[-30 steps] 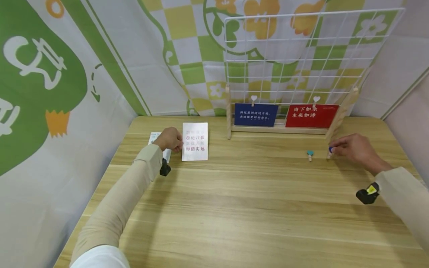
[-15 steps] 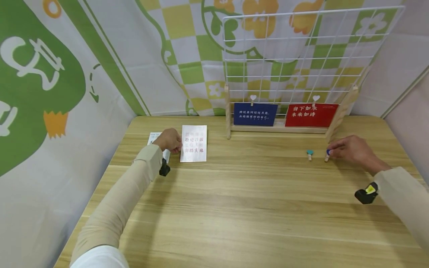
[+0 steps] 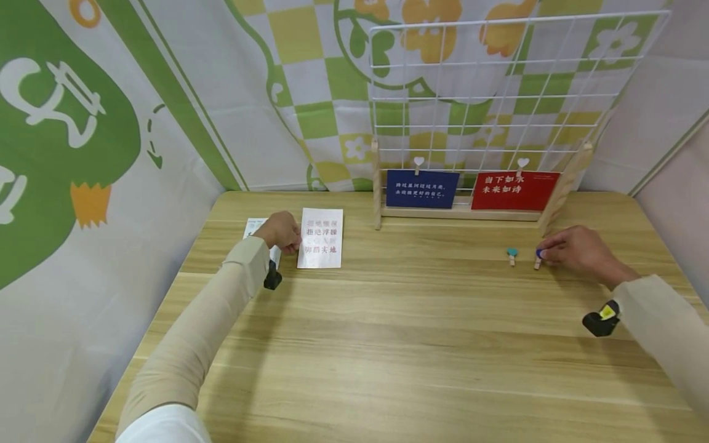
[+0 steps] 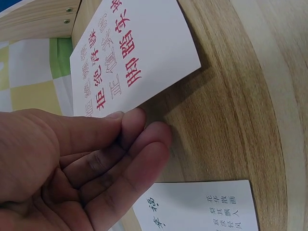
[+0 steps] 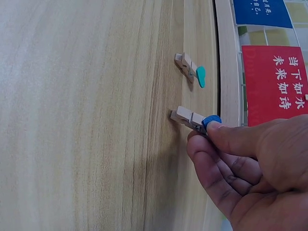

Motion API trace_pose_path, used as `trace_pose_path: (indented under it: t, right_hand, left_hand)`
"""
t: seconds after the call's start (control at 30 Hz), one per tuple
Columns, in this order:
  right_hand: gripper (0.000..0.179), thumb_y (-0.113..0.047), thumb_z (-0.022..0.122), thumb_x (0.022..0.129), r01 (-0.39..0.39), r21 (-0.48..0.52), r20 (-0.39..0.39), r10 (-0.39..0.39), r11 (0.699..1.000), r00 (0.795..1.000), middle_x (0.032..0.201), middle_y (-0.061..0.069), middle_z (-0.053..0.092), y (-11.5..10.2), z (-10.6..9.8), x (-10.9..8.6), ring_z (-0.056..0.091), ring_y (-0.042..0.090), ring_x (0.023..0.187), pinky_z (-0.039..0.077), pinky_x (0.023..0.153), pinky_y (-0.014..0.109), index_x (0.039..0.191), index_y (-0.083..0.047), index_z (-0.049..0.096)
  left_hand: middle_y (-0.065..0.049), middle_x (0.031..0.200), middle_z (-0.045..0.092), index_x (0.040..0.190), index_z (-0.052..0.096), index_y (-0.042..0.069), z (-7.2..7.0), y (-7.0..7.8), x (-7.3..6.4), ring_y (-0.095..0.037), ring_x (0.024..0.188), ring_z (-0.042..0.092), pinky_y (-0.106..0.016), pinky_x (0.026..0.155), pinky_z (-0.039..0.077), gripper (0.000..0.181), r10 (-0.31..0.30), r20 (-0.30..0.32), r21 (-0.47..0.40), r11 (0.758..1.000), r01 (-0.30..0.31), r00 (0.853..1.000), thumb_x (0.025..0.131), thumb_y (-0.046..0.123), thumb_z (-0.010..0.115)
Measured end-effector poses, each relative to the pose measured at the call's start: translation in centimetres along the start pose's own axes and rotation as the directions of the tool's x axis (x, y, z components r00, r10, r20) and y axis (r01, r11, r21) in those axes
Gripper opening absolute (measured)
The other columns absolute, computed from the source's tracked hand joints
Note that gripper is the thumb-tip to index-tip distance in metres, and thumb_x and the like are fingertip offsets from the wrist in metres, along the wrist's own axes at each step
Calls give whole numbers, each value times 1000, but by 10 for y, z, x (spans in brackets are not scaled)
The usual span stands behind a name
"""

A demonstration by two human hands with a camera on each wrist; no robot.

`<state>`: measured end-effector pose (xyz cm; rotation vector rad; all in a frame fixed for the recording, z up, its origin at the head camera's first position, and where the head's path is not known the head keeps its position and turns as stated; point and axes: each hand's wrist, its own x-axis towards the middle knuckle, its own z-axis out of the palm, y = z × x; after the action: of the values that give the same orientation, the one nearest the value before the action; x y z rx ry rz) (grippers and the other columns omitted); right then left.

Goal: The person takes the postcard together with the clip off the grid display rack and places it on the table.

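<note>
My left hand [image 3: 284, 232] pinches the left edge of a white card with red print [image 3: 321, 239] between thumb and forefinger. In the left wrist view the card [image 4: 139, 53] tilts up off the table, casting a shadow below it. A second white card with green writing [image 4: 199, 207] lies under that hand. At the right, my right hand [image 3: 578, 251] pinches a small wooden clothespin [image 5: 188, 118] by its blue heart end [image 5: 211, 120]. Beside it another clothespin with a teal heart [image 3: 512, 256] lies on the table.
A white wire grid [image 3: 493, 98] on wooden feet stands at the table's back. White-heart clothespins hold a blue card [image 3: 422, 188] and a red card [image 3: 515, 192] on its lower part. Patterned cloth [image 3: 310, 123] hangs behind.
My right hand has shifted slightly left with the blue-heart clothespin, closer to the teal one. The left hand stays nearly in place, while its card has dipped a little toward me.
</note>
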<state>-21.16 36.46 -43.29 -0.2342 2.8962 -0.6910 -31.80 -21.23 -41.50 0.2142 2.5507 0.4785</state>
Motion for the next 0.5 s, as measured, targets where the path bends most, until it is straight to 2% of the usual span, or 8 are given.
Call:
trace_pose_path:
  t: [0.13, 0.27, 0.5]
  right_hand:
    - [18, -14, 72, 87, -2, -10, 9, 2, 1000, 1000, 98, 18, 75, -2, 0, 1, 54, -6, 78, 45, 71, 21, 97, 0, 76]
    - [19, -12, 69, 89, -31, 21, 61, 30, 999, 998, 90, 12, 76, -4, -1, 3, 58, -2, 72, 45, 66, 17, 99, 3, 75]
    - [19, -7, 67, 90, -78, 88, 117, 67, 993, 991, 93, 16, 75, -5, -2, 6, 66, 6, 70, 50, 59, 16, 101, 8, 73]
  left_hand:
    - [-14, 74, 73, 82, 70, -7, 0, -1, 2, -13, 61, 68, -30, 66, 61, 11, -23, -4, -57, 998, 23, 1000, 83, -7, 59]
    - [-14, 74, 73, 82, 70, -7, 0, -1, 2, -14, 61, 69, -30, 66, 61, 10, -42, -4, -68, 997, 42, 999, 82, -6, 60]
    - [-16, 80, 74, 88, 70, -7, -1, -1, 3, -17, 66, 71, -30, 68, 61, 14, -82, 10, -71, 994, 83, 997, 90, -2, 57]
